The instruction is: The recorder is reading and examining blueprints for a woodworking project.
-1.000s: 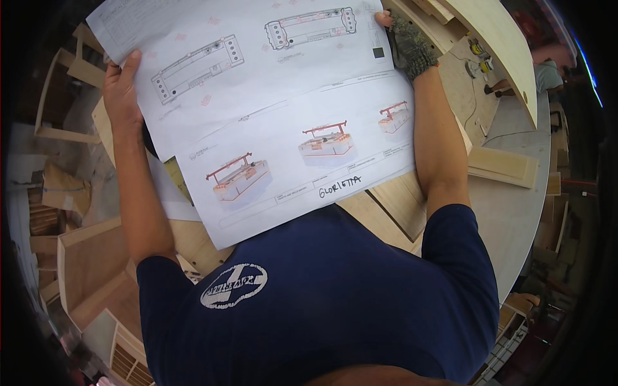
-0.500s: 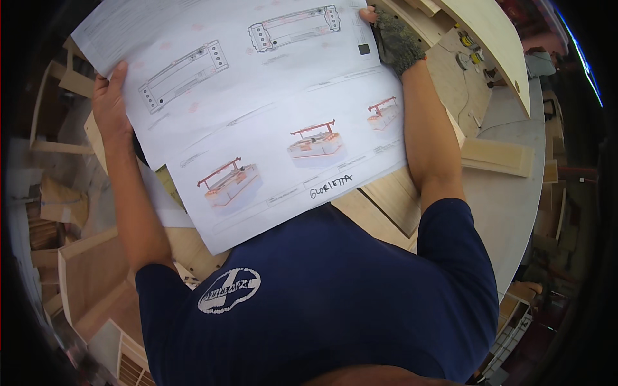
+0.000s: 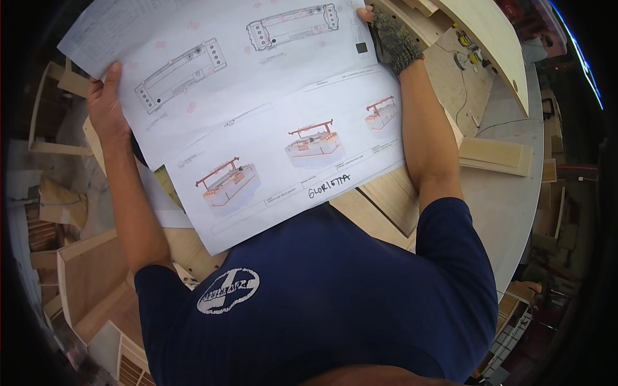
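A large printed sheet of plan drawings (image 3: 257,122) is held up in front of my chest, tilted, with black line plans in its upper half and small red-and-orange sketches below. Handwriting in black marker runs along its lower edge. My left hand (image 3: 107,100), bare, pinches the sheet's left edge with the thumb on top. At the upper right corner my right hand (image 3: 393,42), in a camouflage-patterned fingerless glove, grips the opposite edge. Most fingers of both hands are hidden behind the paper.
Below the sheet lie wooden panels (image 3: 389,199) on a grey table (image 3: 508,199). A curved pale wooden piece (image 3: 492,48) stands at the upper right, near yellow-and-black power tools (image 3: 465,42) with a cord. Wooden frames (image 3: 93,283) and a brown sack (image 3: 63,201) are at the left.
The sheet has shifted slightly left, its upper left corner most, and my left hand has moved with it. Both hands keep their hold.
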A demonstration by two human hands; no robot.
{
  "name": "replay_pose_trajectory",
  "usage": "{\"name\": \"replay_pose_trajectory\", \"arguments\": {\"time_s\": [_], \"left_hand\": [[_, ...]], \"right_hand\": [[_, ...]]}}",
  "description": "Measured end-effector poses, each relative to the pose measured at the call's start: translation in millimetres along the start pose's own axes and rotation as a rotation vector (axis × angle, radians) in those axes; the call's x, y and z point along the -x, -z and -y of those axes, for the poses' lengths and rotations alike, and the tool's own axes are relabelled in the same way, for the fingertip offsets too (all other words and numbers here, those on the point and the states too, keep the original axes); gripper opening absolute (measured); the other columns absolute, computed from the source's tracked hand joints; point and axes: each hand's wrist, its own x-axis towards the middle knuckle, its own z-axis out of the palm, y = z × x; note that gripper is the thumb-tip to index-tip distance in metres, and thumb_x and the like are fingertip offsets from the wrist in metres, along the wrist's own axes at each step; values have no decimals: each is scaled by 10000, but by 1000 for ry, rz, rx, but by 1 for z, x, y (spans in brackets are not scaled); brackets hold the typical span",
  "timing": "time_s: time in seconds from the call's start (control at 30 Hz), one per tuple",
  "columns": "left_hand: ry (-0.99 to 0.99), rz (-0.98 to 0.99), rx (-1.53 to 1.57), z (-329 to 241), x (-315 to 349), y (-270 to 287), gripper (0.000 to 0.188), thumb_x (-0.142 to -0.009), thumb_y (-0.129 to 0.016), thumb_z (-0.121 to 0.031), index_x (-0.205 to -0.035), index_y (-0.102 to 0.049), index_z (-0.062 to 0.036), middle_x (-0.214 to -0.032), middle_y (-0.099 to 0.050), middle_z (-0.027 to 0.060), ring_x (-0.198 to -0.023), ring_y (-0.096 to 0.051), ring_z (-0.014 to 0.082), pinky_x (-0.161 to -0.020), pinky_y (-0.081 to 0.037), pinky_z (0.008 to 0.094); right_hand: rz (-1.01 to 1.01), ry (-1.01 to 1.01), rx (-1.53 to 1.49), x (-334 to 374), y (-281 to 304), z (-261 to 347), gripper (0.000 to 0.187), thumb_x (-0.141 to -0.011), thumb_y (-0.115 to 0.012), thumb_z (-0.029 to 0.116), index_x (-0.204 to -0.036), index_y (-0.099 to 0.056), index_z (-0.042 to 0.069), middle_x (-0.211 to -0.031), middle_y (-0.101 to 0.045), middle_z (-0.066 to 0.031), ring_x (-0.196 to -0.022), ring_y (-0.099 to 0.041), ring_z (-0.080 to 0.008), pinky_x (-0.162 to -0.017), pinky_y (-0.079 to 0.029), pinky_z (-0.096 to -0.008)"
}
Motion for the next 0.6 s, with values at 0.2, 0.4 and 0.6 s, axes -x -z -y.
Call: {"name": "replay_pose_trajectory", "arguments": {"time_s": [0.2,0.4,0.6], "left_hand": [[-36,2,-15,-1,1,0,187,-913,-662,-66,-1070,-610,20,-1041,-671,109,-885,-653,153,-795,-550,252],[-38,3,-23,-2,1,0,191,-908,-671,-71,-1065,-611,20,-1034,-672,108,-885,-653,151,-791,-551,250],[-37,-2,-31,-2,0,-1,196,-905,-673,-66,-1068,-607,19,-1035,-671,109,-883,-652,150,-788,-552,249]], "right_hand": [[39,22,-217,-8,2,-11,382,-936,-588,255,-1184,-579,-36,-1082,-653,-133,-963,-609,-199,-821,-519,-284],[47,53,-160,-9,4,-13,366,-933,-596,242,-1174,-584,-33,-1064,-651,-128,-955,-607,-194,-806,-525,-287],[116,-48,-470,-17,4,-22,385,-906,-627,258,-1159,-588,-30,-1053,-652,-127,-942,-614,-203,-789,-537,-294]]}}
